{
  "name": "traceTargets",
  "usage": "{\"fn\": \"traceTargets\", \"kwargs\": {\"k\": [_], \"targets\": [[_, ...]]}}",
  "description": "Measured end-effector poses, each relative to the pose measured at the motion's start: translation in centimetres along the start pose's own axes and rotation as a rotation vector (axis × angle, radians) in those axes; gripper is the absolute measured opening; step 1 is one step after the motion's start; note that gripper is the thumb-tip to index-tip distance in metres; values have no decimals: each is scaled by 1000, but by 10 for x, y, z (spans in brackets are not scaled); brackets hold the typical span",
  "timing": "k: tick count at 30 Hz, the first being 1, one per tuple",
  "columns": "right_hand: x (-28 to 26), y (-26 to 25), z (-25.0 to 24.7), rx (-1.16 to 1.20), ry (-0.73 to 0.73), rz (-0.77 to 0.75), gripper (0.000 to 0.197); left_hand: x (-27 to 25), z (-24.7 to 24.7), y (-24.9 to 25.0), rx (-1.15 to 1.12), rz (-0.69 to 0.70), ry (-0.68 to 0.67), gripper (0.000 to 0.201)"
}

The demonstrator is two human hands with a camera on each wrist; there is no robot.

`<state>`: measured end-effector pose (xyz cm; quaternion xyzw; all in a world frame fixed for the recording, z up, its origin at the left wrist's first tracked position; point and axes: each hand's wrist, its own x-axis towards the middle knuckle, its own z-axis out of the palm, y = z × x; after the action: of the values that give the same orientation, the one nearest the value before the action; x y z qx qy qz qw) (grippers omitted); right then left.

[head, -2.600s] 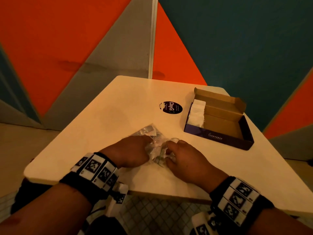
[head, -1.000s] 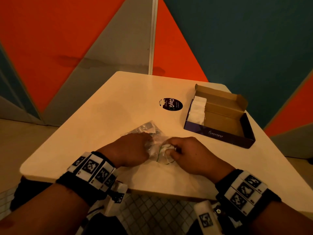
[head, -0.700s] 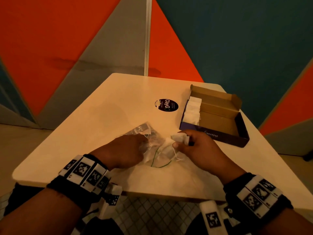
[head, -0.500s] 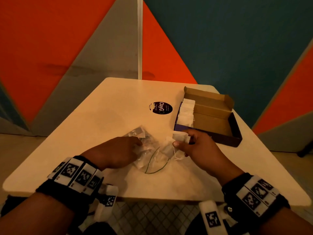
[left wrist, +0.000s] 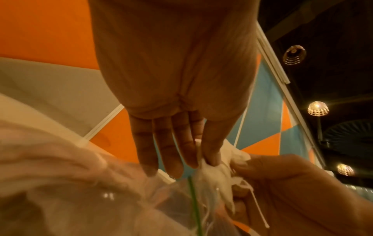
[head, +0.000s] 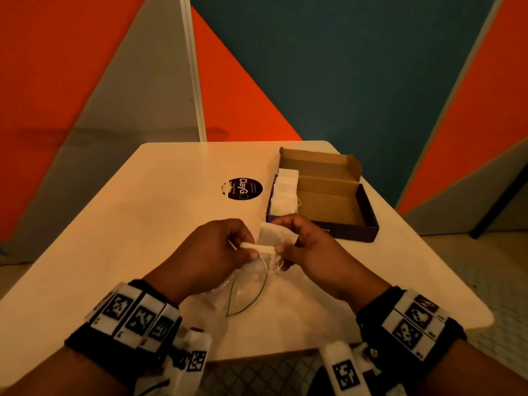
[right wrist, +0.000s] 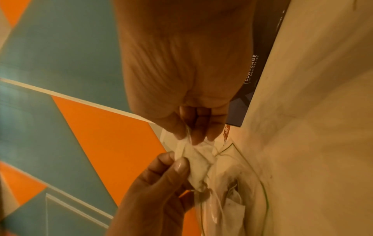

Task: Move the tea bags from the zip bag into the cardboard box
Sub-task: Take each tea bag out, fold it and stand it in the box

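While thumb and fingertips of the left hand (head: 213, 250) and right hand (head: 307, 247) pinch one white tea bag (head: 270, 241) between them at frame centre, its strings dangle toward the clear zip bag (head: 243, 295) lying below on the table (head: 143, 224). Upper right, the open cardboard box (head: 337, 204) holds stacked tea bags (head: 285, 190) at its left end.

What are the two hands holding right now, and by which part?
Both pinch one tea bag above the zip bag: left hand at its near edge, right hand at its far corner.
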<state>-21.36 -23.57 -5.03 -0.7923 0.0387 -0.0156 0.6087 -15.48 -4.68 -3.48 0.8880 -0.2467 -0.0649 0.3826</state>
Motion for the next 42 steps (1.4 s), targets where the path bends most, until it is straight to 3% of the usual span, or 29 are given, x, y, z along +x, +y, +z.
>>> {"fn": "traceTargets", "kwargs": {"k": [5, 11, 14, 22, 29, 37, 42], "targets": [[6, 3, -11, 26, 93, 71, 13, 2, -5, -15, -312, -104, -15, 12], [16, 6, -5, 146, 182, 95, 12, -1, -18, -15, -598, -68, 99, 7], [20, 7, -3, 204, 175, 100, 11, -1, -25, -11, -706, -52, 121, 16], [16, -1, -4, 173, 26, 111, 18, 4, -40, 14, -443, 64, 52, 9], [16, -4, -1, 161, 89, 113, 8, 9, -36, 18, -370, 35, -17, 14], [13, -10, 2, 266, 16, 58, 14, 15, -30, 16, -199, -20, -64, 50], [10, -15, 0, 318, -4, 22, 18, 14, -43, 21, -161, 1, -160, 47]]}}
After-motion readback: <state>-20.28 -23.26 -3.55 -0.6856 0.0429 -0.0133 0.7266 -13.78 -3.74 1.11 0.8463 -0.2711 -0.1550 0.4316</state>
